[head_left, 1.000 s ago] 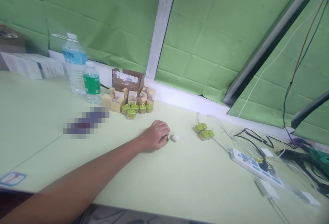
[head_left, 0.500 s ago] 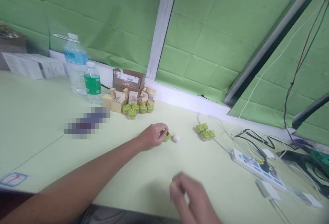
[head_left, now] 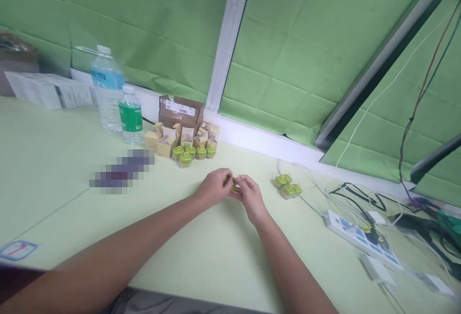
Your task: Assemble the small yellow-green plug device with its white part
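Head view, one entry. Left hand (head_left: 213, 188) and right hand (head_left: 251, 195) meet over the desk (head_left: 54, 160), fingertips of both pinched together on one small green piece (head_left: 233, 182), held just above the desk, left of the green cluster (head_left: 287, 185).
Risk: piece is small; a loose pinch could drop it, and it might roll toward the cables (head_left: 360, 199).
Hidden: most of the piece behind the fingers; its shape is unclear. A blurred patch (head_left: 121, 170) covers something left of the hands.
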### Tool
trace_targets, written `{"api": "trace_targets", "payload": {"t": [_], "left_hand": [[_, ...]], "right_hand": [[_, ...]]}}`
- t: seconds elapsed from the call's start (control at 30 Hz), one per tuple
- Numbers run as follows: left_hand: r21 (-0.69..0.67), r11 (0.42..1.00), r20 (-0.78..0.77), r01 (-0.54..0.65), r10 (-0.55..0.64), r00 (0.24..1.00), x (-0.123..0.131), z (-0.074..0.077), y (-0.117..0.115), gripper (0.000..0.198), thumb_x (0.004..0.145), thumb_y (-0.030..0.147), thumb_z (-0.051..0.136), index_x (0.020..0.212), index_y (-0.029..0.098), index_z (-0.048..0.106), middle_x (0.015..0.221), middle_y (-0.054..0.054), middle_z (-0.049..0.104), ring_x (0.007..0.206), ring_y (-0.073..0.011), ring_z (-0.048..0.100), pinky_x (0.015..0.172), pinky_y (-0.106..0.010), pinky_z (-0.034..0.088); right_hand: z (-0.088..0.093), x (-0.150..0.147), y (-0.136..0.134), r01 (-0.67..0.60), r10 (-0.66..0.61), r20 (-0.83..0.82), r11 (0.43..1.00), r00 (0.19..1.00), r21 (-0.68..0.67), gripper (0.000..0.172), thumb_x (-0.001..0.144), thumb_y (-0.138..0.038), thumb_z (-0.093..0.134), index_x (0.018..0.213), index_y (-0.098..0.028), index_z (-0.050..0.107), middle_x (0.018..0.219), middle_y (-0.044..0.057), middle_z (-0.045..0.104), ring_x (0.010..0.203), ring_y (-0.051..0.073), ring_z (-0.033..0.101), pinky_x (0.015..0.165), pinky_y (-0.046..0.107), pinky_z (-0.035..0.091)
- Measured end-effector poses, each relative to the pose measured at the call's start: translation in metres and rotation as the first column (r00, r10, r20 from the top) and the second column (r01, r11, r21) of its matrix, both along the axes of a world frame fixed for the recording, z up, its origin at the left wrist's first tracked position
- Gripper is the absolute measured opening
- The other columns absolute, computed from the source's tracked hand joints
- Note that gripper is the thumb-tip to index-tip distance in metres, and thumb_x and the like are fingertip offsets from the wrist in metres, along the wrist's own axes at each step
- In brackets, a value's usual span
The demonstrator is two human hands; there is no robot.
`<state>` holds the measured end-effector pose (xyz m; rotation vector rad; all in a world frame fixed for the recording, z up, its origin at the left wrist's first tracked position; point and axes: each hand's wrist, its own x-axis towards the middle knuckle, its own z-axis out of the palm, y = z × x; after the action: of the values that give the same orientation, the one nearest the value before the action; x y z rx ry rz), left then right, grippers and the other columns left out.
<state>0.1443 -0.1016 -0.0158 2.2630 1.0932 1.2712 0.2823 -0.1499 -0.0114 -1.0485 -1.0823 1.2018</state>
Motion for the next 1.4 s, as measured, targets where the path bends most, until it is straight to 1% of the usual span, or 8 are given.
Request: {"api": "trace_targets", "payload": {"t": [0.37, 0.53, 0.63, 0.73, 0.83, 0.97, 1.1, 1.4], "left_hand": [[-0.023, 0.969, 0.038, 0.246, -0.245, 0.969, -0.002, -0.002, -0.007, 0.037, 0.082, 0.019, 0.06, 0.119, 0.021, 0.06, 0.112, -0.006, 0.066, 0.095, -0.0209, 0.064, 0.08, -0.033, 0.052], [-0.029, 0.98, 0.053, 0.196, -0.195, 0.979, 0.0, -0.006, -0.002, 0.02, 0.085, 0.023, 0.061, 0.105, 0.022, 0.061, 0.101, -0.003, 0.068, 0.09, -0.02, 0.065, 0.079, -0.033, 0.052], [0.009, 0.992, 0.069, 0.123, -0.123, 0.99, -0.001, -0.007, 0.005, 0.017, 0.085, 0.025, 0.062, 0.102, 0.022, 0.061, 0.1, -0.004, 0.069, 0.091, -0.0205, 0.065, 0.081, -0.034, 0.051], [-0.006, 0.998, 0.058, 0.059, -0.059, 0.997, -0.004, -0.005, 0.008, 0.024, 0.081, 0.026, 0.067, 0.103, 0.023, 0.059, 0.098, -0.001, 0.069, 0.083, -0.019, 0.065, 0.075, -0.032, 0.051], [-0.025, 0.997, 0.047, 0.068, -0.067, 0.997, -0.005, -0.003, 0.006, 0.024, 0.08, 0.027, 0.067, 0.102, 0.023, 0.058, 0.093, 0.0, 0.069, 0.076, -0.0172, 0.064, 0.069, -0.03, 0.05], [-0.012, 0.99, 0.03, 0.141, -0.141, 0.99, -0.003, -0.004, 0.003, 0.013, 0.082, 0.024, 0.065, 0.093, 0.021, 0.06, 0.087, 0.0, 0.068, 0.078, -0.018, 0.063, 0.069, -0.03, 0.05], [0.051, 0.973, -0.013, 0.224, -0.224, 0.975, -0.001, -0.006, 0.001, 0.009, 0.083, 0.016, 0.058, 0.091, 0.02, 0.058, 0.09, -0.002, 0.064, 0.08, -0.0176, 0.061, 0.07, -0.03, 0.049], [0.051, 0.943, -0.091, 0.328, -0.323, 0.942, -0.003, -0.005, -0.008, 0.031, 0.078, 0.008, 0.053, 0.107, 0.02, 0.053, 0.102, -0.005, 0.061, 0.088, -0.019, 0.06, 0.076, -0.032, 0.051]], "right_hand": [[-0.001, 0.007, 0.008, 0.045, -0.046, -0.08, 0.999, 0.996, -0.014, 0.039, 0.07, -0.052, 0.078, 0.086, -0.018, 0.065, 0.08, 0.002, 0.069, 0.069, 0.015, 0.064, 0.066, 0.029, 0.057], [-0.003, 0.008, 0.007, 0.021, -0.033, 0.132, 0.996, 0.991, 0.092, 0.036, 0.076, -0.052, 0.074, 0.086, -0.017, 0.071, 0.081, 0.003, 0.07, 0.073, 0.016, 0.065, 0.066, 0.029, 0.058], [-0.002, 0.011, 0.004, 0.147, -0.226, 0.318, 0.956, 0.921, 0.253, 0.037, 0.083, -0.053, 0.067, 0.095, -0.019, 0.074, 0.1, 0.008, 0.072, 0.083, 0.019, 0.067, 0.066, 0.03, 0.058], [0.002, 0.015, 0.001, 0.197, -0.351, 0.449, 0.914, 0.822, 0.354, 0.034, 0.089, -0.05, 0.062, 0.101, -0.02, 0.073, 0.093, 0.006, 0.072, 0.076, 0.018, 0.066, 0.065, 0.029, 0.056], [0.006, 0.016, -0.003, 0.151, -0.356, 0.52, 0.906, 0.776, 0.395, 0.031, 0.091, -0.045, 0.059, 0.107, -0.021, 0.07, 0.079, 0.002, 0.07, 0.065, 0.016, 0.062, 0.063, 0.028, 0.052], [0.006, 0.01, -0.006, 0.03, -0.387, 0.637, 0.868, 0.667, 0.495, 0.023, 0.093, -0.037, 0.055, 0.094, -0.023, 0.074, 0.087, 0.004, 0.074, 0.064, 0.016, 0.06, 0.065, 0.029, 0.049], [0.003, 0.004, -0.007, 0.025, -0.418, 0.682, 0.862, 0.6, 0.506, 0.021, 0.09, -0.03, 0.057, 0.092, -0.025, 0.076, 0.082, 0.002, 0.074, 0.063, 0.016, 0.06, 0.064, 0.027, 0.046], [-0.001, 0.007, -0.004, 0.04, -0.413, 0.75, 0.887, 0.517, 0.461, 0.023, 0.088, -0.028, 0.055, 0.082, -0.025, 0.077, 0.072, 0.0, 0.072, 0.056, 0.014, 0.058, 0.059, 0.025, 0.04]]}}
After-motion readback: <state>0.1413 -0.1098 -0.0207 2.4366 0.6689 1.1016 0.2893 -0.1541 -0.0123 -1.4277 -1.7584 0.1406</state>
